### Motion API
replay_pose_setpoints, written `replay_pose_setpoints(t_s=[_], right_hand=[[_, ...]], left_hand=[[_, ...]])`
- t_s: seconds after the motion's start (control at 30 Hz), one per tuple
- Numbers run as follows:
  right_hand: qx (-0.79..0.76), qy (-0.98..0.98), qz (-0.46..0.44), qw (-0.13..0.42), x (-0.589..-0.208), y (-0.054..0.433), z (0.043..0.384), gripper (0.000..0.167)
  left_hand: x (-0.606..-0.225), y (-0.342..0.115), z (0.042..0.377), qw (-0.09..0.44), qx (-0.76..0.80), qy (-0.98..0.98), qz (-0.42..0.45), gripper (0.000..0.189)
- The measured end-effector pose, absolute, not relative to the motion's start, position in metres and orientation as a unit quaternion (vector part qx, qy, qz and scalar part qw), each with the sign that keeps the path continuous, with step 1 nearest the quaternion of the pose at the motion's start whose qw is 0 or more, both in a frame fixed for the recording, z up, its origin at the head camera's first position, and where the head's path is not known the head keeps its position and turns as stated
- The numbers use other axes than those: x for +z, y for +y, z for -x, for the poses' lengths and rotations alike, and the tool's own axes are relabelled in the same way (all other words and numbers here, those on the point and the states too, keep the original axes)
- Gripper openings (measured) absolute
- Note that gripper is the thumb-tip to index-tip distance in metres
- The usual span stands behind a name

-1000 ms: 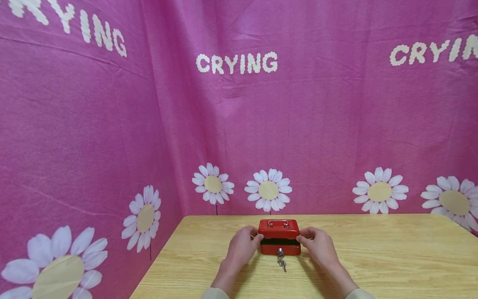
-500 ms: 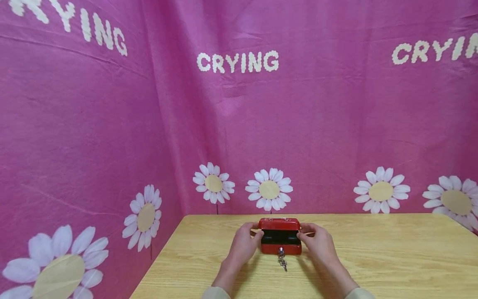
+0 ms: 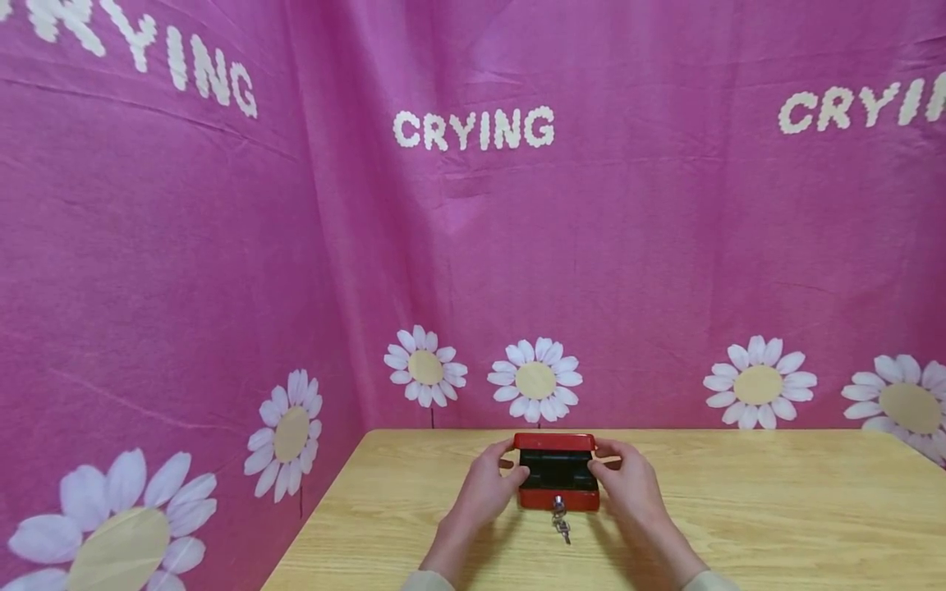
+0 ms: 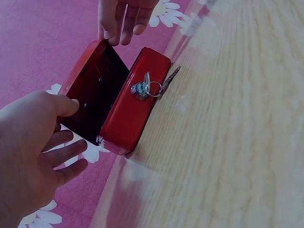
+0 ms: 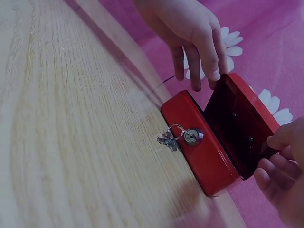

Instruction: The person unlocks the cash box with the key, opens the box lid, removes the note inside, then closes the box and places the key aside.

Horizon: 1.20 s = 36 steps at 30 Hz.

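A small red metal cash box [image 3: 579, 500] stands on the table with its lid [image 3: 554, 442] swung up and the black inside showing. My left hand [image 3: 482, 486] pinches the lid's left edge, thumb on the inner side. At the opposite edge my right hand [image 3: 632, 484] grips the lid the same way, its thumb [image 5: 280, 137] at the inner rim. In the front wall sits a round lock [image 4: 139, 90] with a key in it. More keys [image 5: 167, 141] hang from it on a ring.
The light wood-grain table [image 3: 739, 509] extends to both sides of the box, its far edge just behind it. A pink cloth [image 3: 628, 246] printed with daisies and white lettering hangs behind and along the left.
The lid has swung from partly raised to about upright, tipping back so its carrying handle is out of sight. Both hands have kept their hold on its sides.
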State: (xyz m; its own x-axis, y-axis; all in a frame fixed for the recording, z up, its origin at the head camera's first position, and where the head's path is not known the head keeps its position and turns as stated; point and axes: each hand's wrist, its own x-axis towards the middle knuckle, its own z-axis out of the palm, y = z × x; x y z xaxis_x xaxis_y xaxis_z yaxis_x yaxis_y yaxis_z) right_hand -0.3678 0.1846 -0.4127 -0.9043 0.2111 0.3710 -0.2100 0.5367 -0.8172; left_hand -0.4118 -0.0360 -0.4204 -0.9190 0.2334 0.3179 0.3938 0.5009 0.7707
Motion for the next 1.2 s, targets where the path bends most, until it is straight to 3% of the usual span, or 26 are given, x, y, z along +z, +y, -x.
replay_pose_setpoints(t_s=[0.8, 1.2], right_hand=[[0.449, -0.863, -0.031, 0.23, -0.402, 0.184, 0.381, 0.051], [0.441, -0.866, -0.043, 0.232, -0.401, 0.185, 0.39, 0.056]], left_hand=[[-0.413, -0.028, 0.423, 0.061, -0.475, -0.863, 0.159, 0.072], [-0.412, -0.027, 0.428, 0.054, -0.477, -0.862, 0.161, 0.072]])
